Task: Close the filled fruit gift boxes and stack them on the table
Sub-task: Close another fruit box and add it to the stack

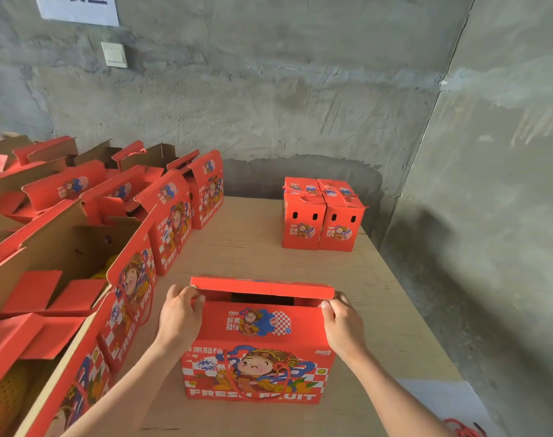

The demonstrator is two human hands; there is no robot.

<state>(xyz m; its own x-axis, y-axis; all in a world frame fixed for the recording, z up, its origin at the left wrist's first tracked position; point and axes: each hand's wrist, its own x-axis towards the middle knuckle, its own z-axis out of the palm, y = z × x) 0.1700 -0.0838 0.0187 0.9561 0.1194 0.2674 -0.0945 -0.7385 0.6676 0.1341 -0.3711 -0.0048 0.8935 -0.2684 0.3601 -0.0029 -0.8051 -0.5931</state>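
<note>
A red fruit gift box printed "FRESH FRUIT" stands on the wooden table right in front of me. Its far top flap is folded towards me, and a dark gap remains between it and the near flap. My left hand grips the box's upper left corner, thumb on the near flap. At the upper right corner, my right hand holds the box with the thumb at the flap's edge. Two closed red boxes stand side by side at the table's far end.
Several open red boxes line the table's left side, some showing fruit inside, such as one next to my left arm. Rough grey walls run behind and along the right. A red cord lies at the bottom right.
</note>
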